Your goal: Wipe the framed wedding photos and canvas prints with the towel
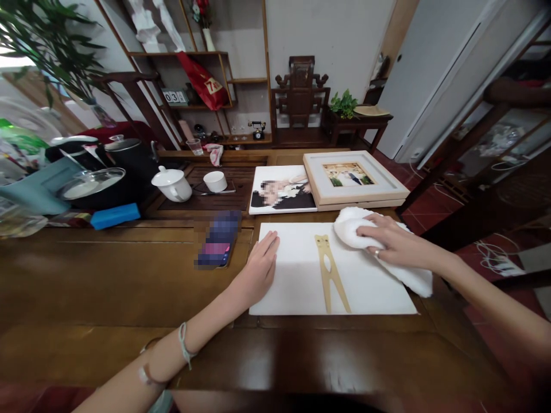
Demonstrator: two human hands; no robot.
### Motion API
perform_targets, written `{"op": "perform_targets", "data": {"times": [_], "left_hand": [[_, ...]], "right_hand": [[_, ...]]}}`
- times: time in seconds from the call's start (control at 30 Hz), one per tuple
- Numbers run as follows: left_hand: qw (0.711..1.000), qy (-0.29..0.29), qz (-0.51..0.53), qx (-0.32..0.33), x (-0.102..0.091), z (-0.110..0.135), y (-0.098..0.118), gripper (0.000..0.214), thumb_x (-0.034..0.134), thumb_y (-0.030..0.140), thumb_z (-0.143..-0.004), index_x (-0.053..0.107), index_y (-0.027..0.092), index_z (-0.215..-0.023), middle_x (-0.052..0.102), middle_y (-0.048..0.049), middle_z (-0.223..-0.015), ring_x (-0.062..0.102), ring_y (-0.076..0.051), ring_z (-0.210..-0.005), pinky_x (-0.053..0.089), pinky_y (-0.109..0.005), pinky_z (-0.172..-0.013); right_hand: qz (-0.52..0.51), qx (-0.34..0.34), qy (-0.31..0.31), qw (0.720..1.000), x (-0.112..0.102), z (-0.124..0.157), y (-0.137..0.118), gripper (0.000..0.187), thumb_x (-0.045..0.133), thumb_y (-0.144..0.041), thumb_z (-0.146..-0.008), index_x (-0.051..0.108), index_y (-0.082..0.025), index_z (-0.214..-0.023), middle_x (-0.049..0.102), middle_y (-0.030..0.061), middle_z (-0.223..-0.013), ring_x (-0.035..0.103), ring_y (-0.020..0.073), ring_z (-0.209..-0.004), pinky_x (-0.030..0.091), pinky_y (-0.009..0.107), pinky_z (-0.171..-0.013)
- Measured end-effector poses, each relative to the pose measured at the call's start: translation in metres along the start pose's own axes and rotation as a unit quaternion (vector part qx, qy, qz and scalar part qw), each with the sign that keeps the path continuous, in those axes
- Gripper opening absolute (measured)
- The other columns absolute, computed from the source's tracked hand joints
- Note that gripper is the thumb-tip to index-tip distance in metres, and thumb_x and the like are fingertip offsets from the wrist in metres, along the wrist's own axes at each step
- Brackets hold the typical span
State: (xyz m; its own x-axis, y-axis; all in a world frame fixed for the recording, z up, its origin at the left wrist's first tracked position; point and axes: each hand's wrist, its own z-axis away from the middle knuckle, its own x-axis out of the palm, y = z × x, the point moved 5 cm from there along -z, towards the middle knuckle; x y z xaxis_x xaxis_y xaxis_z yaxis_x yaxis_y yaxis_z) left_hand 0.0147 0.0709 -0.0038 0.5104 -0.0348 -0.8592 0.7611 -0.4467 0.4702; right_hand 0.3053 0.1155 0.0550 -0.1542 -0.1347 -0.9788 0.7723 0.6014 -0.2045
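A white board (301, 275) lies face down on the wooden table (107, 275), with a thin wooden stand piece (329, 272) fixed to its back. My left hand (258, 267) rests flat on the board's left edge, fingers stretched out. My right hand (394, 241) presses down on a white cloth (348, 226) at the board's upper right corner; the cloth trails under my wrist to the board's right side.
Behind the board lie a photo print (282, 189) and a framed photo (353, 178). A phone (217, 241) sits left of the board. Further left are a blue box (115, 215), a white teapot (172, 183), a cup (215, 180) and black pots (124, 155).
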Motion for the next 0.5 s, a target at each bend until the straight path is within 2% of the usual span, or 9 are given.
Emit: {"op": "perform_targets", "data": {"times": [0.1, 0.17, 0.3, 0.4, 0.5], "left_hand": [[1.0, -0.003, -0.002, -0.004, 0.0, 0.0, -0.001, 0.047, 0.028, 0.017, -0.097, 0.036, 0.013, -0.143, 0.033, -0.0162, -0.152, 0.024, -0.026, -0.144, 0.028, -0.049, -0.117], [1.0, -0.005, -0.003, -0.005, 0.0, 0.0, -0.001, 0.046, 0.028, 0.017, -0.097, 0.036, 0.012, -0.142, 0.033, -0.0167, -0.152, 0.024, -0.026, -0.144, 0.027, -0.049, -0.117], [1.0, 0.003, 0.001, 0.007, 0.0, 0.0, 0.0, 0.046, 0.028, 0.017, -0.097, 0.035, 0.015, -0.143, 0.033, -0.0162, -0.152, 0.025, -0.026, -0.144, 0.028, -0.05, -0.116], [1.0, 0.002, 0.001, 0.003, 0.0, -0.001, 0.0, 0.046, 0.028, 0.017, -0.097, 0.035, 0.014, -0.142, 0.033, -0.0163, -0.152, 0.024, -0.026, -0.144, 0.028, -0.05, -0.117], [1.0, -0.008, -0.004, -0.003, 0.001, -0.001, 0.0, 0.046, 0.028, 0.017, -0.097, 0.035, 0.012, -0.142, 0.032, -0.0173, -0.152, 0.023, -0.026, -0.145, 0.027, -0.049, -0.117]], "right_hand": [[0.005, -0.028, -0.003, 1.0, 0.007, -0.011, -0.014, 0.031, 0.053, -0.02, -0.075, 0.061, -0.022, -0.105, 0.047, 0.0143, -0.14, 0.019, 0.0366, -0.142, 0.021, 0.063, -0.107], [-0.001, -0.032, -0.02, 0.999, 0.01, -0.011, -0.019, 0.035, 0.052, -0.014, -0.071, 0.061, -0.021, -0.104, 0.044, 0.0152, -0.144, 0.015, 0.0344, -0.143, 0.02, 0.061, -0.109], [-0.016, -0.053, -0.084, 0.995, 0.01, 0.016, -0.039, 0.041, 0.048, -0.005, -0.062, 0.064, -0.02, -0.097, 0.048, 0.0143, -0.141, 0.018, 0.0305, -0.143, 0.019, 0.056, -0.113], [-0.076, -0.097, -0.129, 0.984, 0.004, 0.05, -0.063, 0.05, 0.046, -0.003, -0.06, 0.064, -0.023, -0.102, 0.053, 0.0071, -0.139, 0.02, 0.0272, -0.143, 0.016, 0.054, -0.116], [-0.138, -0.099, -0.166, 0.971, -0.003, 0.07, -0.075, 0.053, 0.045, -0.001, -0.061, 0.064, -0.027, -0.104, 0.054, 0.002, -0.138, 0.026, 0.0262, -0.141, 0.023, 0.05, -0.115]]}}
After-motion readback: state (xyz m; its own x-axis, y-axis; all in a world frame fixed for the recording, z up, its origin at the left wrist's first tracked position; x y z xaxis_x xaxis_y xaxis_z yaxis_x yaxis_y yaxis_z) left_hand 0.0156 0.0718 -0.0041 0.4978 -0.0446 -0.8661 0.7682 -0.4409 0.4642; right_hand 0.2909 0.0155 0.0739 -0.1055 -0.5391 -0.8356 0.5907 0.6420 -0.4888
